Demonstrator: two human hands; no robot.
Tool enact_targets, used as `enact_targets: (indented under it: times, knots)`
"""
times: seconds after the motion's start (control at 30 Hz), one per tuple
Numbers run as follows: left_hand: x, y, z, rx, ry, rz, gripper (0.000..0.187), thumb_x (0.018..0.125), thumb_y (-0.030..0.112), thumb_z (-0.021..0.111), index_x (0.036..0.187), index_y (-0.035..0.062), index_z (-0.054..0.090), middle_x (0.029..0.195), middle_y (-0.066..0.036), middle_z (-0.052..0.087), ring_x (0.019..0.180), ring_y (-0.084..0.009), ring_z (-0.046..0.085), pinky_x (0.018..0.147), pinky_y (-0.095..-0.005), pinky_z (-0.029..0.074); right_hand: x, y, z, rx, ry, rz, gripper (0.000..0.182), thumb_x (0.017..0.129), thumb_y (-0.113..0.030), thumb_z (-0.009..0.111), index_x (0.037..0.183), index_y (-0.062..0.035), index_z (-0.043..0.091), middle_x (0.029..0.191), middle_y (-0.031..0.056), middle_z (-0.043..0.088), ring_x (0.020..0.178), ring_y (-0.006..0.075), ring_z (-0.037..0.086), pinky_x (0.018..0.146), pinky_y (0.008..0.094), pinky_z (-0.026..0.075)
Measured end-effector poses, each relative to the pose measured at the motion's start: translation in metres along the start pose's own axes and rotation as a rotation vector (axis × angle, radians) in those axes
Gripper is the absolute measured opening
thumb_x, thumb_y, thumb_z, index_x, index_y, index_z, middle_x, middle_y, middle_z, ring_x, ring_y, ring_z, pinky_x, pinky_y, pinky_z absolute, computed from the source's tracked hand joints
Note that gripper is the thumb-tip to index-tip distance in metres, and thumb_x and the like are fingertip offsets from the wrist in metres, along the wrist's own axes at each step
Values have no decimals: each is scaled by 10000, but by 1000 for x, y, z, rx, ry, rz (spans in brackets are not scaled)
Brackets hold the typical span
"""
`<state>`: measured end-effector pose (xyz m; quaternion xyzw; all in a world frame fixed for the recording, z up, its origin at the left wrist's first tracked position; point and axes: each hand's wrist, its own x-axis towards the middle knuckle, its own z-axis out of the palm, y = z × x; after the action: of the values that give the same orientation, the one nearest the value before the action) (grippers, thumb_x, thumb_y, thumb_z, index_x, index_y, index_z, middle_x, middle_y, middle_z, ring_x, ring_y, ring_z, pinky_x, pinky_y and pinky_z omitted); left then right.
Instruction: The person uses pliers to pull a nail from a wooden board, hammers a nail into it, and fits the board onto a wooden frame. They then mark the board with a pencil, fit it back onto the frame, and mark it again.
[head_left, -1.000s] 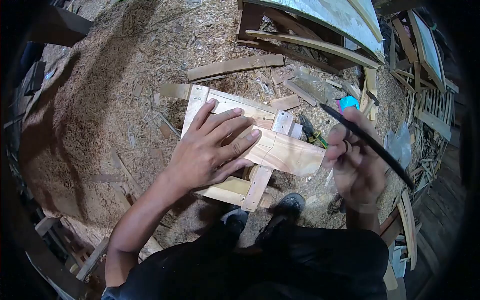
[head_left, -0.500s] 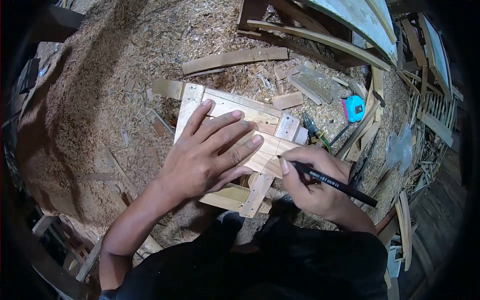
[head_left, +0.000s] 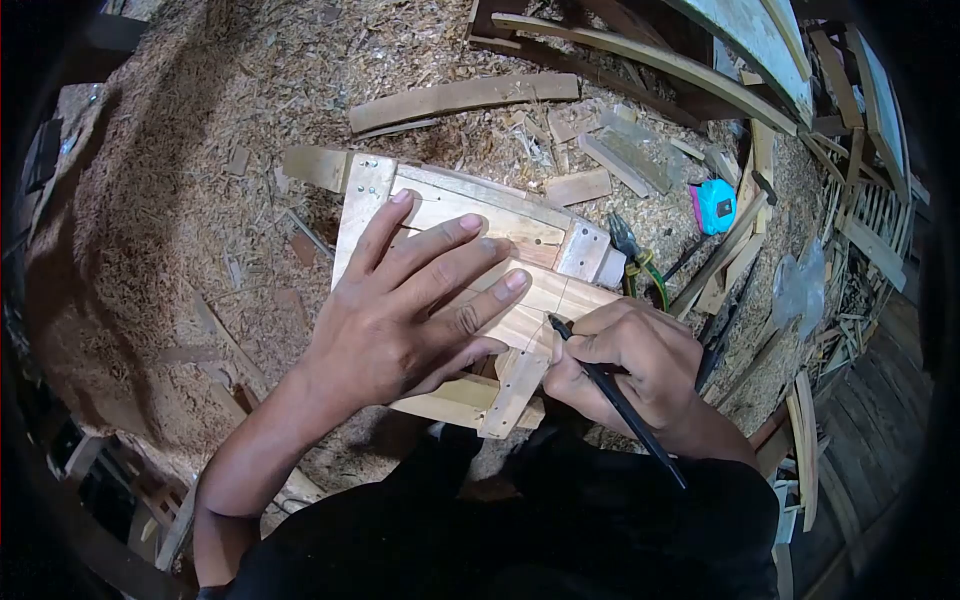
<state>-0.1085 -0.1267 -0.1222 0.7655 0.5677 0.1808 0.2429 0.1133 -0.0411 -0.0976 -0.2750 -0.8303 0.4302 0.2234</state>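
My left hand [head_left: 400,310] lies flat with spread fingers on a pale wooden board [head_left: 545,295]. The board rests across a nailed wooden frame [head_left: 515,390], whose lower part shows beneath it. In the fingers of my right hand [head_left: 645,360] is a slim black pencil [head_left: 625,410], its tip touching the board near some thin drawn lines. The rear end of the pencil slants down toward my dark clothing. My left palm covers part of the board and frame.
Wood shavings cover the ground. Beyond the frame lie a curved wood strip [head_left: 465,102], green-handled pliers [head_left: 640,262] and a blue-and-pink tape measure [head_left: 714,206]. Offcuts [head_left: 578,187] are scattered about. Larger curved wooden pieces [head_left: 650,75] stand at the upper right.
The pencil has swung to a steeper slant, its rear end now lower and further left. My right fingers have curled more around it. My left hand stays on the board.
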Motion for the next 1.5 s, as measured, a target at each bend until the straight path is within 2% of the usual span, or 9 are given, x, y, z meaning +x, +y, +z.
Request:
enact_targets:
  times: [1.1,1.17,1.23,1.27,1.3,1.37,1.4,1.43,1.5]
  knots:
    - [1,-1,0,13,7,5,530,775,431,742,1279,310,631,1322,-22,555,1300,-244,481,1171,-555,264,3,-2,1,-19,11,28,229,637,8,788,719,-48,582,657,95,590,569,241,625,516,347,499]
    - [0,-2,1,18,9,4,534,774,429,744,1282,311,629,1321,-24,556,1300,-245,481,1171,-552,266,3,-1,0,22,15,36,230,661,9,798,704,-49,581,678,82,611,577,193,630,505,306,485]
    - [0,-2,1,25,10,6,537,773,426,745,1285,313,627,1320,-25,557,1300,-245,482,1170,-550,269,-5,3,-7,231,61,108,231,709,6,794,805,-26,587,755,90,637,589,131,616,498,270,467]
    - [1,-1,1,30,10,5,530,774,418,748,1280,310,632,1315,-27,563,1296,-247,486,1171,-544,268,-11,18,7,336,326,-56,256,780,3,753,954,7,565,836,111,644,608,89,585,482,237,429]
    - [2,-1,0,35,12,6,523,774,409,751,1274,307,638,1310,-29,569,1293,-250,490,1172,-539,268,-17,6,1,466,345,222,267,849,-25,688,1055,27,527,870,153,639,633,98,572,507,232,424]
    - [1,-1,-1,27,30,12,523,771,403,757,1270,296,643,1310,-32,575,1289,-254,495,1173,-536,264,-13,15,7,545,544,25,204,914,-97,641,1044,32,551,891,173,645,660,105,569,565,233,426]
    - [1,0,-1,15,45,13,522,769,397,762,1266,285,649,1309,-36,581,1286,-257,499,1175,-533,260,-20,15,2,548,535,93,273,918,-172,668,1081,27,577,931,192,652,750,163,614,667,281,481]
    - [0,0,-1,21,53,23,522,769,397,762,1266,285,649,1309,-36,581,1286,-257,499,1175,-533,260,-23,17,-3,542,541,82,273,918,-172,668,1081,27,577,931,192,652,750,163,614,667,281,481]
    - [0,0,0,27,67,26,529,762,386,771,1262,259,656,1304,-47,590,1279,-261,507,1172,-531,259,-22,19,-14,-9,333,-38,386,872,-234,731,1120,27,593,965,182,660,838,239,644,753,332,512]
